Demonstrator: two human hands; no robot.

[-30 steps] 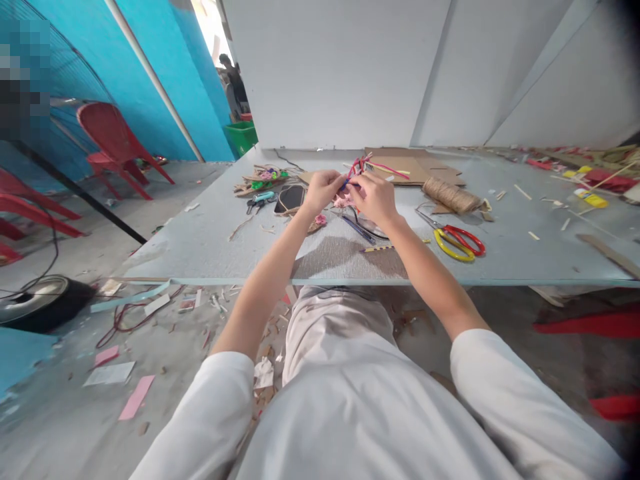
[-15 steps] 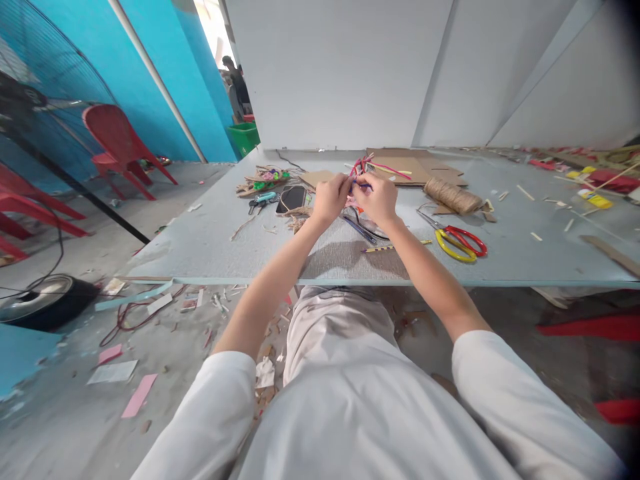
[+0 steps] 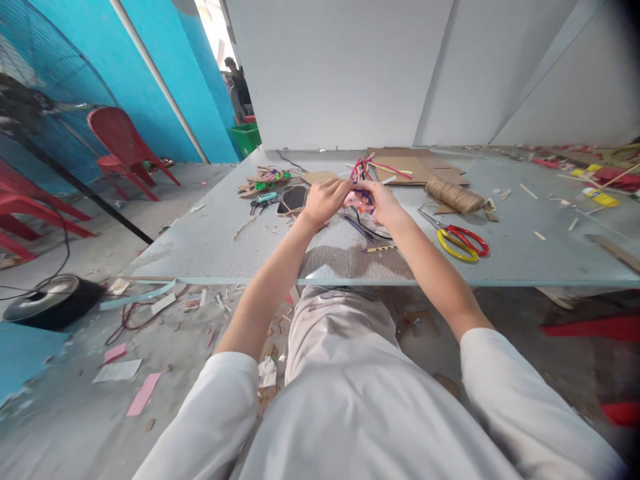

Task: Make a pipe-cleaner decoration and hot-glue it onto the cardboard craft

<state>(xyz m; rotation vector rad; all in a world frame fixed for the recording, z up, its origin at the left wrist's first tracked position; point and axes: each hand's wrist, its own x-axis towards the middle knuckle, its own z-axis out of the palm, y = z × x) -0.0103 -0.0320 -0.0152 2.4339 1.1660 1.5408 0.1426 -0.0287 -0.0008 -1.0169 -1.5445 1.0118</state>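
Note:
Both hands meet over the middle of the grey table (image 3: 210, 240). My left hand (image 3: 324, 199) and my right hand (image 3: 382, 202) are closed on a small pink and blue craft piece (image 3: 361, 197) made of pipe cleaners, held between them just above the tabletop. Behind the hands lies a bunch of red and pink pipe cleaners (image 3: 367, 167). More dark pipe cleaners (image 3: 364, 231) lie under my right wrist.
Red-and-yellow scissors (image 3: 457, 239) lie right of my right arm, with a twine spool (image 3: 453, 193) and cardboard sheets (image 3: 415, 165) beyond. A phone (image 3: 293, 197) and craft bits (image 3: 267, 179) lie at left. Red chairs (image 3: 125, 150) and a fan base (image 3: 47, 300) stand on the littered floor.
Both hands have dropped slightly toward the table and turned, so the pink piece now shows between them. The camera view has shifted a little.

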